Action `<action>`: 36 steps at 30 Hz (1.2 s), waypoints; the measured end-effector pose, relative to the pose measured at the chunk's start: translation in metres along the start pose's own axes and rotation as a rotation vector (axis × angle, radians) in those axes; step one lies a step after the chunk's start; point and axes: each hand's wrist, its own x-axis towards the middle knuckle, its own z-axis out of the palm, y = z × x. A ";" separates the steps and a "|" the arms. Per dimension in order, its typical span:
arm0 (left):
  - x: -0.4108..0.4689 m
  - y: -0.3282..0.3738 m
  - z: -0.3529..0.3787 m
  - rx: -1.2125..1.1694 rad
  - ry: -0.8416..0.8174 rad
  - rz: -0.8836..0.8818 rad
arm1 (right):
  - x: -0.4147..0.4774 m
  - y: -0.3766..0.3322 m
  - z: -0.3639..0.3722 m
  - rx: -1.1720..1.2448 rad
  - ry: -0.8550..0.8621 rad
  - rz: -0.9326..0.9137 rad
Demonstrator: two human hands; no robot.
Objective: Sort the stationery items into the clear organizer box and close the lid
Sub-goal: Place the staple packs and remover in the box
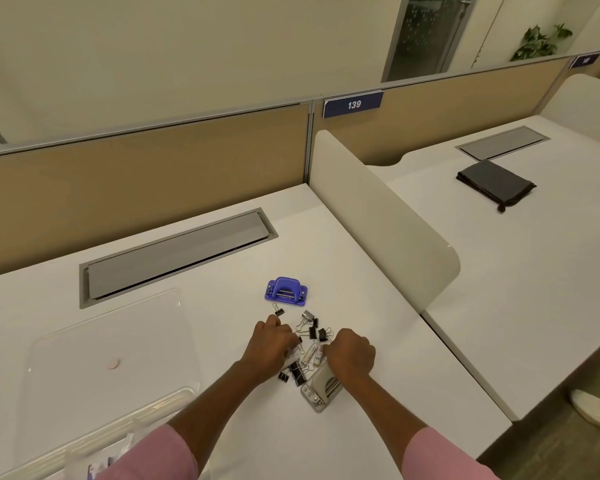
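Note:
A heap of black binder clips (313, 329) and small clear tubes (311, 355) lies on the white desk. My left hand (274, 337) rests curled on the heap's left side; what its fingers hold is hidden. My right hand (350, 353) is curled over the right side, just above a grey hole punch (321, 389). A blue hole punch (286, 289) stands behind the heap. One binder clip (278, 310) lies apart near it. The clear organizer box (174, 407) is at the lower left, its lid (118, 327) swung back flat on the desk.
A grey cable hatch (177, 254) is set into the desk behind the lid. A white divider (378, 209) stands to the right, with a black pouch (496, 183) on the neighbouring desk. A small pink disc (113, 363) shows under the lid. A shoe (596, 410) is at the far right.

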 end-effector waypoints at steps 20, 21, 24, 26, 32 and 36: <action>-0.005 -0.001 0.010 0.394 -0.057 0.075 | -0.006 -0.014 0.009 -0.151 -0.012 -0.193; -0.005 -0.002 0.011 0.385 -0.068 0.048 | -0.007 -0.015 0.009 -0.179 0.000 -0.221; -0.008 -0.006 0.018 0.356 -0.096 -0.014 | -0.010 -0.018 0.010 -0.278 0.036 -0.310; -0.010 -0.007 0.020 0.314 -0.119 -0.062 | -0.011 -0.020 0.012 -0.327 0.050 -0.356; -0.021 0.000 0.009 0.160 -0.080 -0.138 | -0.010 -0.020 0.017 -0.366 0.058 -0.414; -0.024 0.001 0.008 0.115 -0.073 -0.147 | -0.008 -0.018 0.016 -0.342 0.066 -0.441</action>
